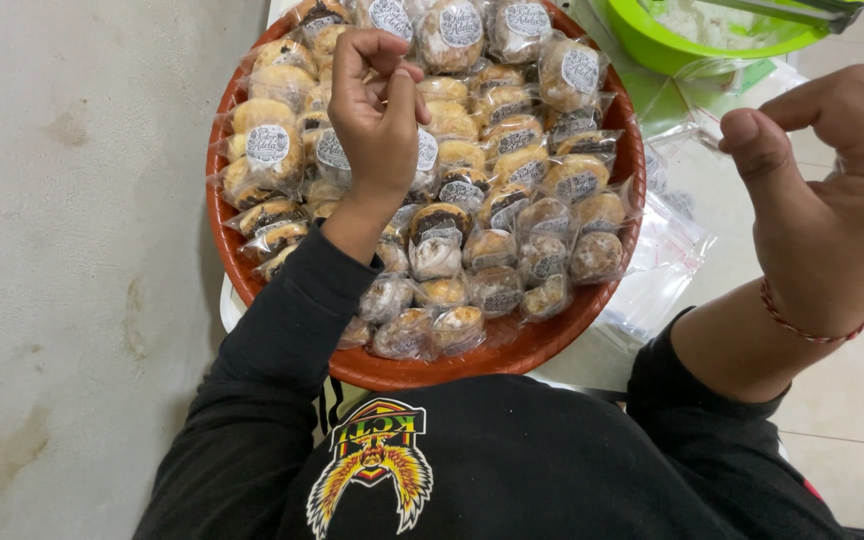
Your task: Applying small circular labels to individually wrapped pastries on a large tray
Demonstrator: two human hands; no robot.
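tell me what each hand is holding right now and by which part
Neither hand clearly holds anything. The left hand hovers over the orange tray of bagged cookies, fingertips pinched together; whether something thin sits between them cannot be told. The right hand is curled, apparently empty.

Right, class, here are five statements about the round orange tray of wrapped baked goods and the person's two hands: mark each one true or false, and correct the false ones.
1. The round orange tray is filled with baked goods in clear plastic wrappers. True.
2. The left hand is over the tray. True.
3. The right hand rests flat on the wrapped goods. False: it is raised to the right of the tray, fingers curled, touching none of them.
4. A blue bowl stands beyond the tray. False: the bowl is bright green.
5. A thin red string bracelet is on the right wrist. True.
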